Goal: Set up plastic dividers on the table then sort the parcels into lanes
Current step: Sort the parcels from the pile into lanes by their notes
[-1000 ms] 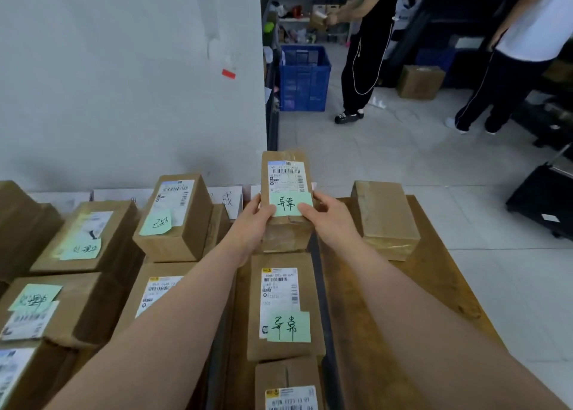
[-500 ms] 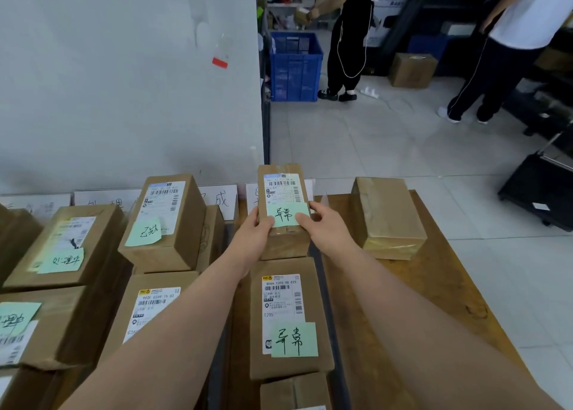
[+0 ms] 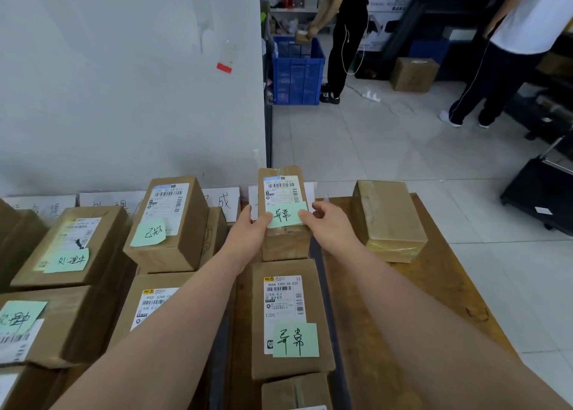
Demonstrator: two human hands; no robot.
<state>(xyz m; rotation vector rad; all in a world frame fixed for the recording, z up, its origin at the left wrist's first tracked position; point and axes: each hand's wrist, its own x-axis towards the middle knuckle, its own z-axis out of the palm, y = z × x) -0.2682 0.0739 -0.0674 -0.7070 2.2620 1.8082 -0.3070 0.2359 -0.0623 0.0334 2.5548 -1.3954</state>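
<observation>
A small brown parcel (image 3: 282,189) with a shipping label and a green handwritten note stands at the far end of the middle lane. My left hand (image 3: 248,239) grips its left side, thumb on top. My right hand (image 3: 331,229) pinches its right side at the green note. In the same lane, closer to me, lies a second parcel (image 3: 279,270) with a matching green note, and a third parcel (image 3: 294,391) sits at the bottom edge. A dark plastic divider (image 3: 324,273) runs along the lane's right side, partly under my right arm.
Several labelled parcels (image 3: 167,223) are stacked in the lanes to the left. A taped parcel without a note (image 3: 390,220) lies on the wooden table (image 3: 434,285) to the right. Paper signs (image 3: 220,201) lean on the wall. Two people, a blue crate (image 3: 297,68) and a black cart (image 3: 542,198) are beyond.
The parcel in my hands has come down a little and now sits at the far end of the lane. Both hands stay on it.
</observation>
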